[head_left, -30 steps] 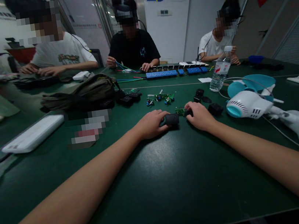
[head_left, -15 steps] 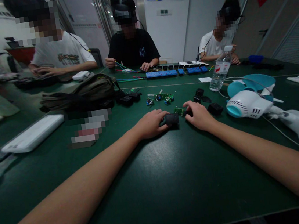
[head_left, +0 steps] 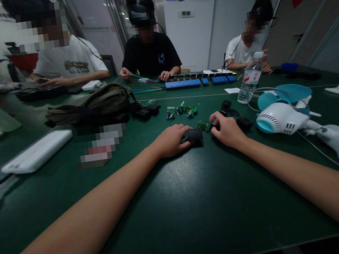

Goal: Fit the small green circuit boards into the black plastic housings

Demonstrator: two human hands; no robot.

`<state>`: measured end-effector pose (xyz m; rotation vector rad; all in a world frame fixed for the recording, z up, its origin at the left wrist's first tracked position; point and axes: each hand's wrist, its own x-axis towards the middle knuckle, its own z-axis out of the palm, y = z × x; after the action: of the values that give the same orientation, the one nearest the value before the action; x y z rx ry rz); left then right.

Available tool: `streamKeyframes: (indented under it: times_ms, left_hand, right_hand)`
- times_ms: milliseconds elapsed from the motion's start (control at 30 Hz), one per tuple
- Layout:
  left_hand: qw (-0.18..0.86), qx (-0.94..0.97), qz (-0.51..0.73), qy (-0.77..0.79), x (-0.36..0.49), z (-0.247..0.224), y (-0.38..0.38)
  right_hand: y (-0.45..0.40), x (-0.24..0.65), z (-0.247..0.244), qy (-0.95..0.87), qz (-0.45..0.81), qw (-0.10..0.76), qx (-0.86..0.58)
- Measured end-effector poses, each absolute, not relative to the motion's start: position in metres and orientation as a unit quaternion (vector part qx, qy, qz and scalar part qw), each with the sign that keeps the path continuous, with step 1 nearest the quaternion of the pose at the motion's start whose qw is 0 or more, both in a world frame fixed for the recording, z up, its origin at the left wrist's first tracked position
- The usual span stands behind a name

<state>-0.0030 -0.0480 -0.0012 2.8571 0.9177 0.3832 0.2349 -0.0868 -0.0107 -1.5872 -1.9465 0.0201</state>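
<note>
My left hand (head_left: 171,140) rests on the green table with its thumb and fingers closed around a black plastic casing (head_left: 195,135), whose far end sticks out to the right. Just right of that casing lies a small green circuit board (head_left: 203,126). My right hand (head_left: 227,130) is curled beside the board, thumb and forefinger around a small black part (head_left: 213,127) that is mostly hidden. Several circuit boards with blue components (head_left: 189,112) lie beyond my hands. A black box-shaped casing (head_left: 244,123) sits right of my right hand, and more black pieces (head_left: 226,105) lie behind it.
On the right are a white and blue fan (head_left: 277,119) and a water bottle (head_left: 248,80). A dark bag (head_left: 90,104) and a white power strip-like block (head_left: 39,151) lie left. Across the table, several people sit by a row of blue modules (head_left: 183,84).
My right hand has shifted very slightly, its forefinger raised a little. My left hand keeps its hold on the black casing. Across the table, a person's wires have moved slightly.
</note>
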Motion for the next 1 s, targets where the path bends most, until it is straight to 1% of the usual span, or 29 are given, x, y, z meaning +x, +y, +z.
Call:
streamKeyframes:
  times_ms: [133, 267, 500, 733, 1000]
  left_hand:
    - [0.062, 0.943, 0.123, 0.302, -0.0033, -0.0013, -0.0477]
    - [0.057, 0.944, 0.123, 0.302, -0.0036, -0.0024, -0.0468]
    - [0.059, 0.944, 0.120, 0.303, -0.0032, -0.0014, -0.0473]
    - [0.056, 0.943, 0.121, 0.304, -0.0031, -0.0012, -0.0472]
    - [0.061, 0.943, 0.119, 0.306, -0.0027, -0.0021, -0.0465]
  right_hand:
    - [-0.0888, 0.2330, -0.0091, -0.753, 0.007, 0.343, -0.562]
    - [-0.0889, 0.2320, -0.0088, -0.764, 0.018, 0.352, -0.540]
    - [-0.0835, 0.2366, -0.0116, -0.744, 0.012, 0.372, -0.555]
    - [-0.0842, 0.2359, -0.0107, -0.738, 0.005, 0.367, -0.566]
    - [-0.0832, 0.2396, -0.0112, -0.707, -0.019, 0.387, -0.592]
